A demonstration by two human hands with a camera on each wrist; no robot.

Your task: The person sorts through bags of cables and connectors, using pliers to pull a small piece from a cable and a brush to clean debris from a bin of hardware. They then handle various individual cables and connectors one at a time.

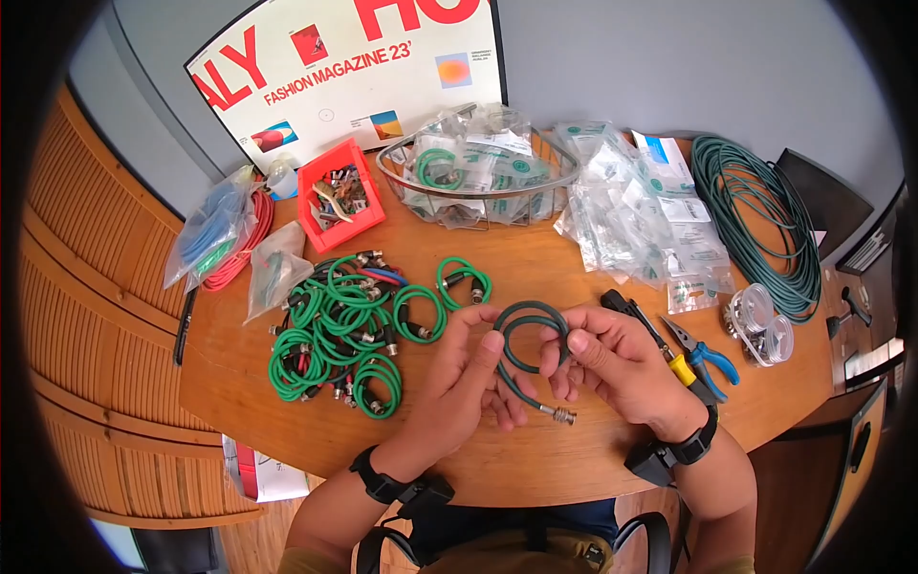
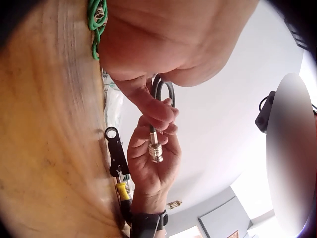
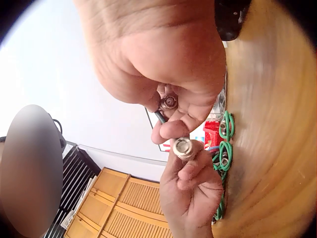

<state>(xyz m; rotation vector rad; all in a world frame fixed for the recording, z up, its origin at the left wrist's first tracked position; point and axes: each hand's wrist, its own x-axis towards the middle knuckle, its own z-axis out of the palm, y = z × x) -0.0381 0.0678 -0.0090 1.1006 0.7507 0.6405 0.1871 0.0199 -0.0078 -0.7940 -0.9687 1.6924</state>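
Note:
A short dark green coaxial cable [image 1: 509,375] is looped into a coil above the front of the table. My left hand [image 1: 462,371] pinches the coil's left side between thumb and fingers. On the coil's right side, my right hand [image 1: 622,359] pinches it with the thumb on top. One metal BNC connector [image 1: 564,416] hangs free from the coil toward me. The other metal connector [image 3: 169,102] sits within the curl of my right fingers in the right wrist view. Left of my hands lies a pile of bright green coiled cables [image 1: 330,325].
Pliers [image 1: 708,359] and a yellow-black tool [image 1: 681,368] lie right of my hands. Behind are a red bin [image 1: 368,206] of parts, a wire basket [image 1: 478,196] of bagged pieces, plastic bags [image 1: 631,206], a large cable coil [image 1: 755,220] and small jars [image 1: 765,330].

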